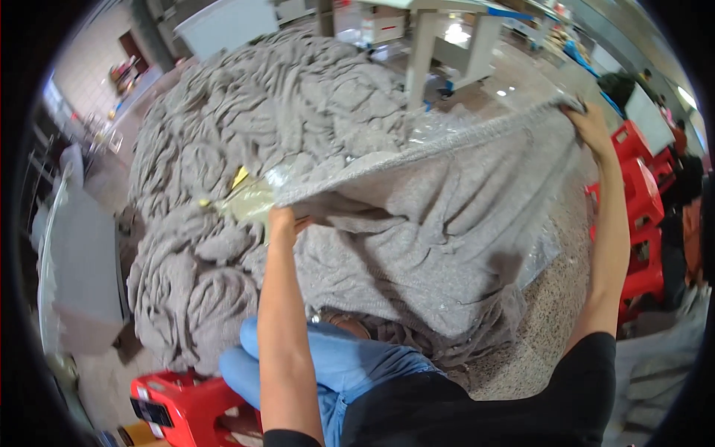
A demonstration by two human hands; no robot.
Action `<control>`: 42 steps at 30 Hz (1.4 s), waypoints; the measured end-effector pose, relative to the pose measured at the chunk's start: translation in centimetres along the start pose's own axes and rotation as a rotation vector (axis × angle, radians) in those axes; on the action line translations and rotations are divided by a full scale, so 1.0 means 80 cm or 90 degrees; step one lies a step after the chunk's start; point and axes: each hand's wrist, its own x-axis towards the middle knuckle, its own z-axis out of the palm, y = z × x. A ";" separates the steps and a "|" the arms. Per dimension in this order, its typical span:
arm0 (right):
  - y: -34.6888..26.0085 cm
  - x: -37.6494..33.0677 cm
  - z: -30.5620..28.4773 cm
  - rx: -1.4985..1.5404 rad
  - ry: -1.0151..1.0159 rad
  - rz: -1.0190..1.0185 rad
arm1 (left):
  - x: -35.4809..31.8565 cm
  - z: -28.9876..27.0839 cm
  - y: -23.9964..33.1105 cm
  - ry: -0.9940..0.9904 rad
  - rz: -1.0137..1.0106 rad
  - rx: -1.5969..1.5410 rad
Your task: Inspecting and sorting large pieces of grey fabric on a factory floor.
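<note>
A grey knit fabric piece (pixel 477 186) is stretched up between my two hands, its thick top edge slanting upward to the right. My left hand (pixel 283 223) is closed on the near left end of that edge. Out at arm's length on the right, my right hand (pixel 592 130) pinches the far corner. The lower part of the fabric hangs in folds toward my knees. A large heap of the same grey fabric (pixel 283 97) spreads in front and to the left. Beside my left hand lies a clear plastic bag (pixel 253 200) with yellow bits.
A red stool (pixel 186 406) with a dark phone-like object (pixel 151 411) on it stands at lower left. Stacked red stools (pixel 640 194) are at right. A pale bin (pixel 86 268) stands left, a white tub (pixel 227 26) behind the heap. White table legs (pixel 418 63) rise at the back.
</note>
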 end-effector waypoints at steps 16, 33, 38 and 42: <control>0.024 -0.228 0.010 -0.096 -0.393 0.287 | -0.040 -0.086 0.043 -0.332 0.813 0.768; 0.033 -0.387 0.374 0.120 -0.738 0.047 | -0.086 -0.415 -0.100 0.500 0.224 0.981; 0.001 -0.389 0.377 0.159 -0.710 -0.019 | -0.100 -0.461 -0.055 0.821 0.154 0.830; 0.039 -0.397 0.402 0.094 -0.723 -0.089 | -0.104 -0.498 -0.020 0.854 0.039 0.637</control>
